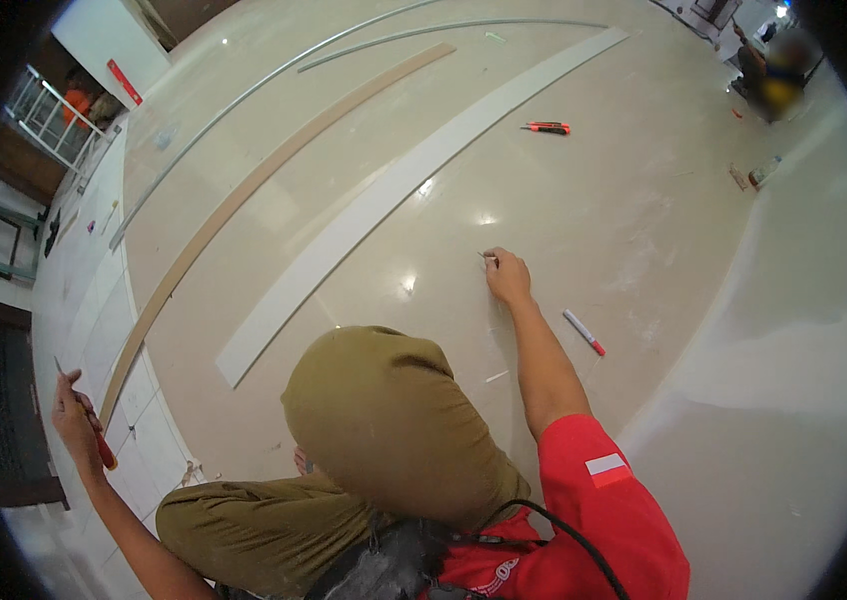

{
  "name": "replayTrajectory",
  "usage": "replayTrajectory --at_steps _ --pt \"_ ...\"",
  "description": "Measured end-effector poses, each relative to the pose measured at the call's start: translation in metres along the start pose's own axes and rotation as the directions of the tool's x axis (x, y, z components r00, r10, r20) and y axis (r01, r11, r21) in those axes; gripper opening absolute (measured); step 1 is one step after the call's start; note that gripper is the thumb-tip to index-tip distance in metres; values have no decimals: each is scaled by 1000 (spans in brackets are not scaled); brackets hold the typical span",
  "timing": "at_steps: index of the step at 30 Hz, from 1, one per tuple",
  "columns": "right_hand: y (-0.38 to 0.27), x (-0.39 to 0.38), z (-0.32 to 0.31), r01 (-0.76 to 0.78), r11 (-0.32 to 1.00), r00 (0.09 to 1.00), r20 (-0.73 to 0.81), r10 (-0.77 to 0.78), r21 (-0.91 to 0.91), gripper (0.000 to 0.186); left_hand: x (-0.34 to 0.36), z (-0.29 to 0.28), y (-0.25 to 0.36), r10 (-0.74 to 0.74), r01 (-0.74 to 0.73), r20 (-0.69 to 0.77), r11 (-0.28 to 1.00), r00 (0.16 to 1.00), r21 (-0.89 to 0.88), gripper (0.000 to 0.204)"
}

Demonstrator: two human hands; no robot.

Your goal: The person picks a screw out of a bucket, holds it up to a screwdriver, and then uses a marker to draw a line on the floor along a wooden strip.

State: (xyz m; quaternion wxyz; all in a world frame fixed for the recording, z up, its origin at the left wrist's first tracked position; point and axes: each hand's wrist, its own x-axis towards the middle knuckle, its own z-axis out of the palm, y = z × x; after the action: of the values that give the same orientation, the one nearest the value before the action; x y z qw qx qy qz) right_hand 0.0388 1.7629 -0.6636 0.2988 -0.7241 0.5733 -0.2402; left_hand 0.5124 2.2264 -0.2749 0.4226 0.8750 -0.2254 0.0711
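Note:
My left hand (74,418), out at the far left, is closed round a screwdriver (106,450) with a red and yellow handle; its thin shaft points up past the fingers. My right hand (508,276) reaches low over the glossy beige floor, thumb and fingers pinched on a small thin thing (482,254), too small to name. A white marker (584,332) with a red end lies on the floor to the right of that forearm. Farther off, an orange and black utility knife (548,128) rests on the tiles.
A long white strip (424,190), a brown strip (244,195) and thin metal rods (274,85) cross the floor. White metal frames (52,120) stand at left. One person (779,75) is at the far right, another (76,98) at the far left. A bottle (766,172) lies right.

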Motion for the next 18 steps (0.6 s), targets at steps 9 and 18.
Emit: replayTrajectory --at_steps 9,18 --pt "-9 35 16 13 985 990 142 12 -174 23 -6 5 -36 -137 117 192 987 972 112 49" --pt "16 14 -12 192 929 966 229 -122 -316 23 -12 18 -23 -131 103 233 986 964 127 50"
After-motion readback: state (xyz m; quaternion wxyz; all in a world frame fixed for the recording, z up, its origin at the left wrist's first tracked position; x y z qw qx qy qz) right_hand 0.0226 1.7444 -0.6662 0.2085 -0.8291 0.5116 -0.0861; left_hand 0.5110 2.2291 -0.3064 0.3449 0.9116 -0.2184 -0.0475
